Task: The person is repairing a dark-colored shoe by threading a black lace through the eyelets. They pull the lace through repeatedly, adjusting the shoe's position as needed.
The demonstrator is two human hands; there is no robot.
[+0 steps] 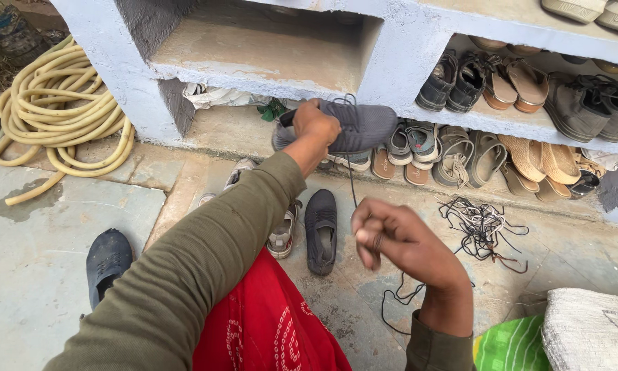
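Observation:
My left hand (315, 124) grips a grey lace-up shoe (364, 127) and holds it up in front of the concrete shoe rack (398, 62). A dark shoelace (351, 180) hangs from the shoe down to my right hand (384, 233), whose fingers are pinched on it. The lace runs on past my wrist and loops on the floor. Below the held shoe, a dark slip-on shoe (321, 230) lies on the stone floor beside a worn beige shoe (281, 233).
A tangle of dark laces (481, 227) lies on the floor to the right. Sandals and shoes fill the rack's shelves. A coiled yellow hose (55, 110) lies at left. Another dark shoe (106, 261) sits near left. Red cloth, green cloth and a white sack (590, 330) are close.

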